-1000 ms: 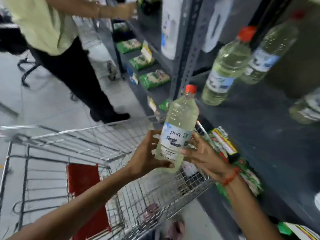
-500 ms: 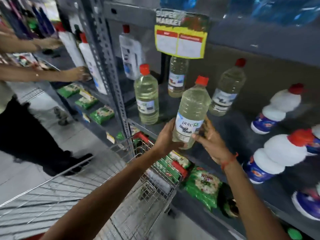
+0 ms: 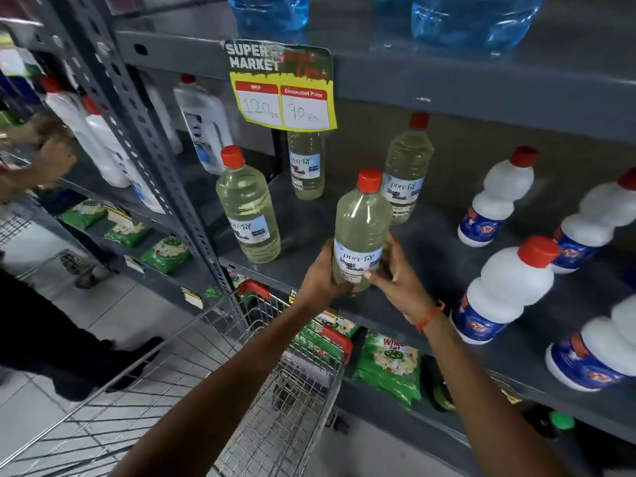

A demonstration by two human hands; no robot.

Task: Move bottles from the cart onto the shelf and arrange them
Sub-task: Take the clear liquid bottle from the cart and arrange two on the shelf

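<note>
I hold a clear bottle of pale yellow liquid with a red cap (image 3: 359,223) upright near the front edge of the grey shelf (image 3: 430,270). My left hand (image 3: 320,278) wraps its lower left side and my right hand (image 3: 395,273) grips its lower right side. Whether its base touches the shelf is hidden by my hands. Three matching bottles stand on the shelf: one at the left front (image 3: 247,211), one at the back under the price sign (image 3: 306,163), one behind the held bottle (image 3: 407,170). The wire cart (image 3: 241,373) is below my arms.
White bottles with red caps and blue labels (image 3: 506,290) stand on the right half of the shelf. A yellow price sign (image 3: 282,87) hangs from the shelf above. Green packets (image 3: 389,370) fill the lower shelf. Another person (image 3: 51,160) works at the left.
Both hands have carried the bottle up from over the cart to the shelf, and it now stands nearer the shelf's front edge, in front of the back bottles.
</note>
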